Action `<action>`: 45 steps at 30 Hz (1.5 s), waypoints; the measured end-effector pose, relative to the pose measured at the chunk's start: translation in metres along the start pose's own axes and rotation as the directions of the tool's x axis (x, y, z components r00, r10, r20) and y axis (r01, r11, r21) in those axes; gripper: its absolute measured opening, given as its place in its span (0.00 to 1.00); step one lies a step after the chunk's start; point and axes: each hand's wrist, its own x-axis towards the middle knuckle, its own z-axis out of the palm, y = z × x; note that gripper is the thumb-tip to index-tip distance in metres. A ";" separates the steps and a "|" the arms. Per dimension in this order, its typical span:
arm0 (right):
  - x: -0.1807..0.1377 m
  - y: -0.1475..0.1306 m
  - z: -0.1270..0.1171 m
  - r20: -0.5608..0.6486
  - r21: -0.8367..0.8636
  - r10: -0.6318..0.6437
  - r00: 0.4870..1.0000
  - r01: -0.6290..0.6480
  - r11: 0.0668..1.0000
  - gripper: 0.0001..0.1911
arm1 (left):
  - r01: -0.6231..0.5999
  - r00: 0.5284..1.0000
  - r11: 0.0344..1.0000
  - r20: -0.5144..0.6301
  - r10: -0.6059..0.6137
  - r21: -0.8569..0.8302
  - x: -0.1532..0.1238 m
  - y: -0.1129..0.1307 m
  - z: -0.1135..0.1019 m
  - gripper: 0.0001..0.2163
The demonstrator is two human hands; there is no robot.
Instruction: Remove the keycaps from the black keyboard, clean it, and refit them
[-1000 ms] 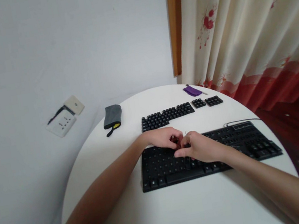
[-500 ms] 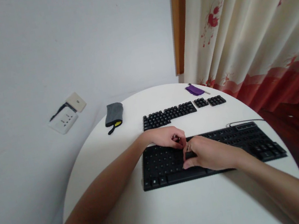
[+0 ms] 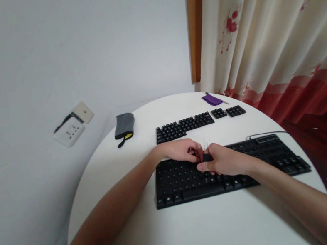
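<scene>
Since half a second ago, the wire tool [image 3: 207, 157] and the right hand [image 3: 223, 160] are moved a little upward in view, and thin wire ends are now seen just beyond this hand. By the right thumb and fingers, the tool's black grip is pinched. The left hand [image 3: 183, 151] is kept curled just beside; whether something is pinched in it cannot be told. Under both hands the keyboard [image 3: 186, 179] is laid on the table [image 3: 165, 240]; many keys are missing nearest the left hand. Beyond the hands, loose keys [image 3: 185, 126] are set in groups. Farther beyond the left hand, a pouch [image 3: 124, 125] is placed.
</scene>
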 end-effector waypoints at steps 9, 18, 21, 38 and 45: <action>0.011 0.002 -0.026 -0.466 0.050 -0.192 0.864 0.242 0.969 0.22 | -0.028 0.861 0.971 -0.500 -0.097 -0.238 0.014 0.004 0.013 0.15; 0.025 0.015 -0.024 -0.622 -0.041 -0.225 0.750 0.256 0.966 0.18 | -0.208 0.797 0.877 -0.595 -0.105 -0.433 0.024 0.000 0.030 0.15; 0.025 0.016 -0.020 -0.609 -0.068 -0.236 0.757 0.247 0.967 0.17 | -0.202 0.794 0.865 -0.594 -0.130 -0.459 0.025 -0.001 0.032 0.11; 0.028 0.021 -0.017 -0.616 -0.167 -0.236 0.751 0.169 0.971 0.17 | -0.157 0.792 0.871 -0.586 -0.172 -0.466 0.028 -0.012 0.034 0.12; 0.028 0.021 -0.017 -0.617 -0.174 -0.221 0.756 0.143 0.974 0.17 | -0.150 0.806 0.891 -0.575 -0.141 -0.429 0.028 -0.009 0.033 0.13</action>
